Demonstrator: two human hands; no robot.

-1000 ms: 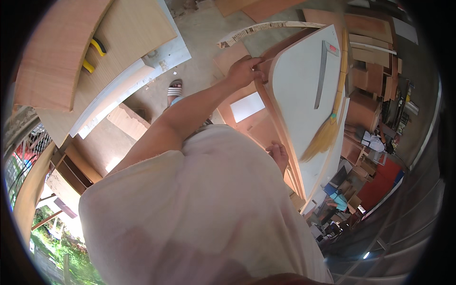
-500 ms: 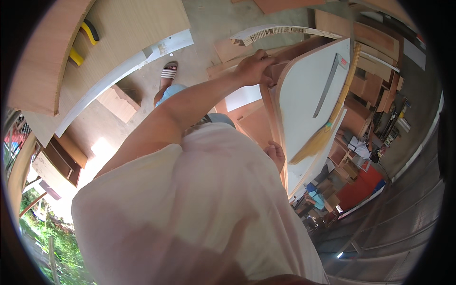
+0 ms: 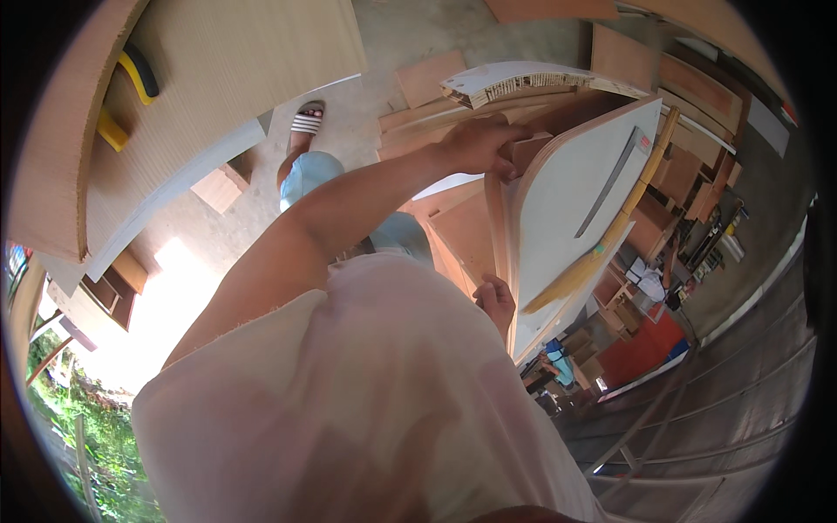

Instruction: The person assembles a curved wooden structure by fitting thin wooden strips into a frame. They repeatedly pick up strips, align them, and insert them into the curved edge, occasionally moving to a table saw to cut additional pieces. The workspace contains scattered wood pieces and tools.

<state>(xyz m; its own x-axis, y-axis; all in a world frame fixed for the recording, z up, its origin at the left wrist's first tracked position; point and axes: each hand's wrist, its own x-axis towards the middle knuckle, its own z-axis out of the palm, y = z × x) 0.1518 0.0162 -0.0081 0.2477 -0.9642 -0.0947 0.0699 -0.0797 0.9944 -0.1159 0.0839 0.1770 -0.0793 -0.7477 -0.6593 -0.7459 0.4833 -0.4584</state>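
A board with a pale grey-white top (image 3: pixel 567 174) and rounded brown edges stands in front of me. My left hand (image 3: pixel 484 146) reaches across to its near-left edge, fingers closed around a flat brown piece (image 3: pixel 527 155) pressed at that edge. Lower down, my right hand (image 3: pixel 496 302) is beside the same board's near edge, fingers curled in; anything inside them is hidden. On the white top lie a thin grey metal strip (image 3: pixel 608 181) like a ruler and a brush with straw-coloured bristles (image 3: pixel 565 284) and a long bamboo-like handle (image 3: pixel 656 166).
At the left, a wood-grained panel (image 3: pixel 235 52) bears yellow-and-black pliers-like handles (image 3: pixel 139 74). A curved white piece with a ribbed edge (image 3: pixel 540 77) lies beyond the board. Loose brown panels (image 3: pixel 433 78) lie on the concrete floor. Two people are far off at the right.
The view has shifted slightly, so the board and brush appear a little lower. My left hand stays on the brown piece at the edge; my right hand's fingers show more fully beside the board.
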